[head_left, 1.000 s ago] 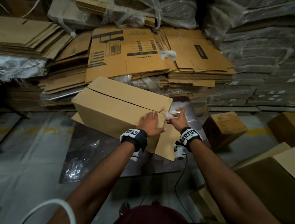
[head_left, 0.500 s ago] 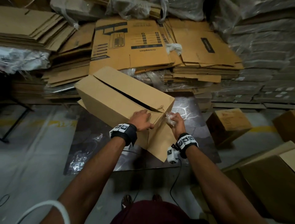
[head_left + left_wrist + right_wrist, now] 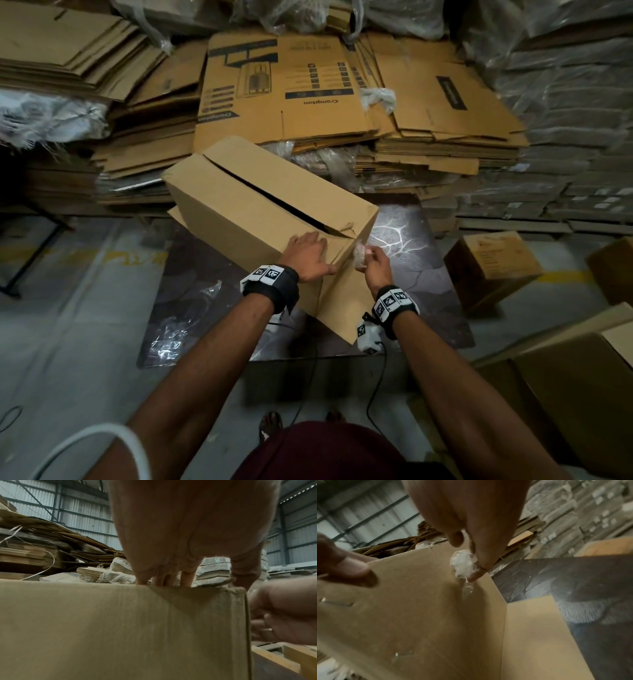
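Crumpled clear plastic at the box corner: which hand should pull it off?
Probably the right. The right hand pinches the crumpled clear plastic, a strand trailing to the box edge, while the left hand presses on the box top, steadying it.

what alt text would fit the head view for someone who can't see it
A person's left hand presses on the near corner of a tilted cardboard box whose top seam gapes open, while the right hand pinches a wad of clear plastic beside that corner. Stacks of flattened cartons fill the background.
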The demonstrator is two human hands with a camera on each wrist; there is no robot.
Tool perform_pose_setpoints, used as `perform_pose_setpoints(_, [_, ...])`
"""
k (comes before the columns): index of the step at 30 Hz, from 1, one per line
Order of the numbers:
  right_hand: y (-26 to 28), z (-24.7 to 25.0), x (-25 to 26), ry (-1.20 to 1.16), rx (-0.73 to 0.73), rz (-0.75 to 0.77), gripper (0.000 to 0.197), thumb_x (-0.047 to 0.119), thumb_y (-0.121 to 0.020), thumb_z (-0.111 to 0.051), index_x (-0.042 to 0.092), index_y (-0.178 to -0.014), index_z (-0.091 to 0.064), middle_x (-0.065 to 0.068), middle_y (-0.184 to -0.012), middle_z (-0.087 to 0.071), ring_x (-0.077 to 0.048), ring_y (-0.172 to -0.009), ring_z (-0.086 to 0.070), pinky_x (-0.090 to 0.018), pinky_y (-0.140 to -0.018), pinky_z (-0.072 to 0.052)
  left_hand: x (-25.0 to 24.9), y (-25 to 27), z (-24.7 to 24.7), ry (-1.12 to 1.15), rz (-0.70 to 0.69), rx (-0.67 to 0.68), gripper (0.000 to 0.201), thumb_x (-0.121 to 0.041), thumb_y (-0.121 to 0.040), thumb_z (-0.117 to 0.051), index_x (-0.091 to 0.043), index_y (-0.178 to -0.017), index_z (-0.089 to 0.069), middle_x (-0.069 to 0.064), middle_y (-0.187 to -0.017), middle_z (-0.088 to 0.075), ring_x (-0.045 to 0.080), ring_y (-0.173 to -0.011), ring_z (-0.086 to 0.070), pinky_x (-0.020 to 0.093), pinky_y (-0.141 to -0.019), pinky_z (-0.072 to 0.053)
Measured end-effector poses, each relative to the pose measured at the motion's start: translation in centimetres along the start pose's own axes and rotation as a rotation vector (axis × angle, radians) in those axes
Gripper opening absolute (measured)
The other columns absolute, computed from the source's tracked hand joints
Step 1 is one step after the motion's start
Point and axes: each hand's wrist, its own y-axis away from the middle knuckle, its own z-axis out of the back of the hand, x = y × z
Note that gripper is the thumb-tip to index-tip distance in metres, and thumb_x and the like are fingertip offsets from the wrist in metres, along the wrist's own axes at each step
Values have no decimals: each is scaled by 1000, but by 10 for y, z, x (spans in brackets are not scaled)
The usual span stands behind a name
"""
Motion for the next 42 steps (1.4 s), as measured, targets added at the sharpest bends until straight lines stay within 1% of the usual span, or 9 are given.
perform_pose_setpoints(4, [-1,4,-12,-46,-58,23,27,-1,-98,-59,8,-120,-72,-9,-117,-72,-23,-111,-66,-39,-98,-53,-7,-5,-8,44,14,-29,97,-61,-88,-62,-15,-162,-21,14,-170,-9,29,-157,-8,55,-126,-7])
perform_pose_setpoints(8, [4,7,-8,-254,18,-104,28,-6,-91,-67,15,-109,-62,-18,-119,-68,-26,-99,-67,-39,-78,-59,-20,-14,-19,105,-33,-149,99,-56,-92,-60,-23,-164,-1,5,-171,12,25,-157,12,55,-123,5])
perform_pose_setpoints(11, [2,6,-12,-294,17,-126,40,-13,-86,-69,15,-108,-52,-23,-113,-62,-29,-89,-69,-36,-69,-63,-27,-22,-30,-13,-8,-144,86,-59,-95,-49,-28,-163,-6,4,-172,1,27,-158,4,63,-122,0])
perform_pose_setpoints(15, [-1,24,-32,-14,-74,-88,36,8,-87,-79,9,-113,-54,-24,-102,-63,-19,-65,-67,-33,-65,-60,-37,-27,-34,-71,30,-161,82,-60,-96,-43,-24,-163,-12,4,-170,-12,27,-156,-12,63,-122,-5])
perform_pose_setpoints(18, [8,59,-47,105,-102,-112,25,3,-91,-73,7,-111,-58,-17,-95,-61,-26,-75,-64,-18,-53,-54,-43,-32,-40,-80,37,-174,84,-62,-95,-42,-24,-163,-11,5,-170,-13,28,-156,-12,63,-122,-6])
perform_pose_setpoints(24, [7,146,-104,533,-284,-212,23,1,-94,-59,-2,-112,-73,-28,-116,-70,-41,-111,-65,-38,-94,-48,-41,-39,-48,-113,41,-230,83,-63,-93,-40,-25,-162,-14,3,-169,-17,27,-155,-15,62,-121,-9])
perform_pose_setpoints(31, [-3,192,-139,802,-331,-202,20,5,-88,-74,-5,-105,-70,-33,-115,-61,-46,-103,-61,-41,-89,-45,-41,-41,-49,-130,49,-226,83,-65,-94,-37,-26,-163,-11,3,-170,-14,27,-156,-14,62,-122,-8])
perform_pose_setpoints(36, [-3,200,-165,989,-157,-233,31,4,-85,-77,4,-112,-63,-26,-120,-61,-44,-109,-61,-43,-86,-49,-41,-40,-50,-142,52,-230,83,-65,-94,-38,-26,-163,-12,3,-169,-16,27,-155,-17,62,-122,-10])
perform_pose_setpoints(42, [1,217,-165,839,-126,-248,33,18,-80,-87,5,-104,-70,-22,-103,-72,-36,-98,-69,-35,-84,-51,-40,-41,-51,-155,65,-240,84,-66,-93,-39,-27,-163,-13,2,-170,-17,27,-155,-19,60,-122,-10])
